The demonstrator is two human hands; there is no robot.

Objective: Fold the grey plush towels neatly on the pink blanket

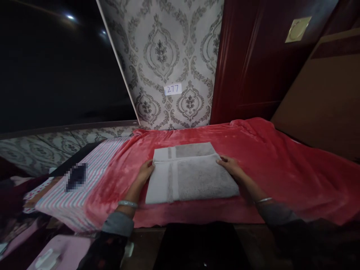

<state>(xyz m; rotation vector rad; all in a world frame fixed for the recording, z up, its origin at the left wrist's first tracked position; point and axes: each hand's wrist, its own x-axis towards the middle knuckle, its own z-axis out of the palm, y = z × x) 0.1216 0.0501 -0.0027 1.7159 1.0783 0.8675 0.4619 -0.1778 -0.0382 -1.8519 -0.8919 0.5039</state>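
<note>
A grey towel [206,180] with a pale band along its left side lies folded on a red plush blanket [258,150]. Its upper layer is turned back, with a fold edge running across it between my hands. My left hand [146,170] pinches the left end of that edge, thumb on top. At the right end, my right hand [232,167] grips the towel's edge between thumb and fingers. Both hands are closed on the cloth, and some fingertips are hidden under it.
Striped cloth [98,165] covers the left of the surface, with a blurred dark object [75,178] on it. Behind stand a patterned wall with a paper label [173,89] and a large dark screen [62,67]. A brown board [323,97] leans at right. A pink stool [75,245] stands lower left.
</note>
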